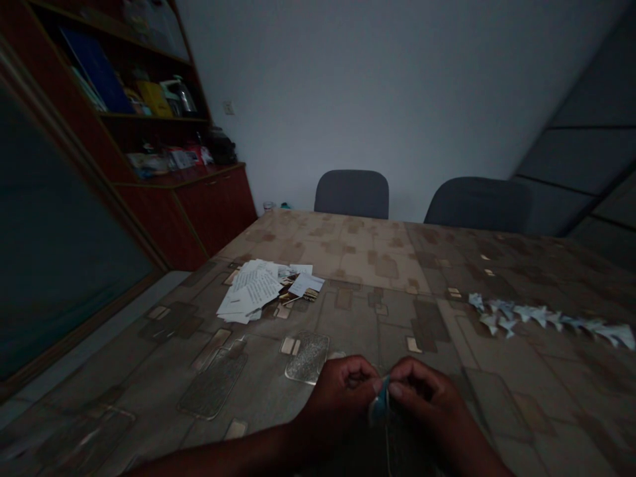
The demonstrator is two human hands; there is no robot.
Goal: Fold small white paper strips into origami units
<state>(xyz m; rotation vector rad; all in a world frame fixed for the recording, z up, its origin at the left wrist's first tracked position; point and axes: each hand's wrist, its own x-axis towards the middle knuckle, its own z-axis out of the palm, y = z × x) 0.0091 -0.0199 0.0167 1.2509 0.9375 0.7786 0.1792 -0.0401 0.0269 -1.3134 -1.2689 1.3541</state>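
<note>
The left hand [342, 392] and right hand [428, 397] pinched 1 bluish piece [381, 400], seemingly unfinished; shaped pieces [542, 315] lay at 2 o'clock, unshaped papers [251, 291] at 10.

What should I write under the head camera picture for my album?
Two hands pinch a small blue piece above a patterned table.

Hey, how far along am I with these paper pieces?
The row of folded pieces on the right looks done. Your left hand and right hand pinch a small bluish piece. The flat, loose papers at left look unfolded, so perhaps remain; I can't count them.
</note>
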